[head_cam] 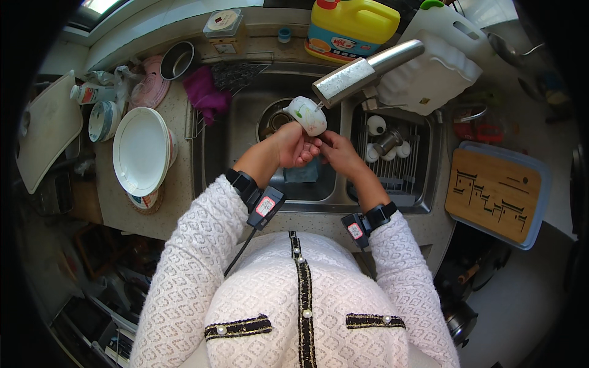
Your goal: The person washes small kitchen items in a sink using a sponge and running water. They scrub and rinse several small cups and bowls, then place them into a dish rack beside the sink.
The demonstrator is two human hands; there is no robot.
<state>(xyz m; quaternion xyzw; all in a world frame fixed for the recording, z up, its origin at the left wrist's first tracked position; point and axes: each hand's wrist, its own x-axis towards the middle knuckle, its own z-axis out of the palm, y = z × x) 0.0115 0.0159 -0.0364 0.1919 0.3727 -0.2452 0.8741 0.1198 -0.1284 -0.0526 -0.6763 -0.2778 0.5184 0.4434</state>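
Over the left sink basin (239,152), a small white porcelain teapot (307,117) with green and pink floral decoration is tilted, its spout to the left. My left hand (297,146) holds it from below, palm up and fingers curled. My right hand (339,152) meets the left fingertips at the pot's lower edge; whether it grips anything is hidden. A thin water stream runs from the metal faucet (347,82) onto the teapot. Behind my left hand sits a round metal bowl (263,115) with things inside. A grey-blue cloth (301,172) lies on the basin floor beneath.
Small white cups (376,124) and a metal cup (389,141) stand on a rack in the right basin. Stacked white plates (140,152) are at left, a purple cloth (207,94) behind. A yellow detergent jug (352,30) stands behind the faucet, a bamboo-topped tray (492,195) at right.
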